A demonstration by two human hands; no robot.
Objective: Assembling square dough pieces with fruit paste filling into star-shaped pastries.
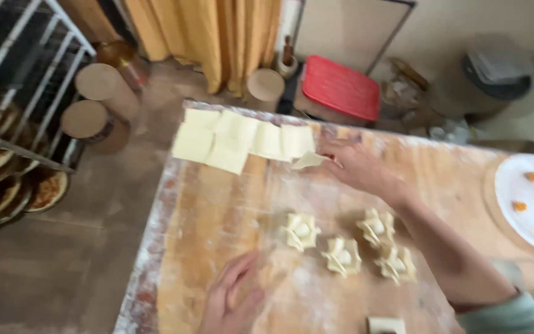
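My right hand reaches across the floured wooden table and grips a pale dough square by its edge. That square lies at the right end of a row of several flat dough squares along the far edge. My left hand rests flat on the table near the front, fingers apart, holding nothing. Between the hands sit several folded, star-shaped dough pieces. One more small dough piece shows at the bottom edge.
A white plate with orange smears lies at the right on a round board. A rack of round trays stands at the left. Cylindrical tins, a red lidded box, a curtain and a grey bin are on the floor beyond.
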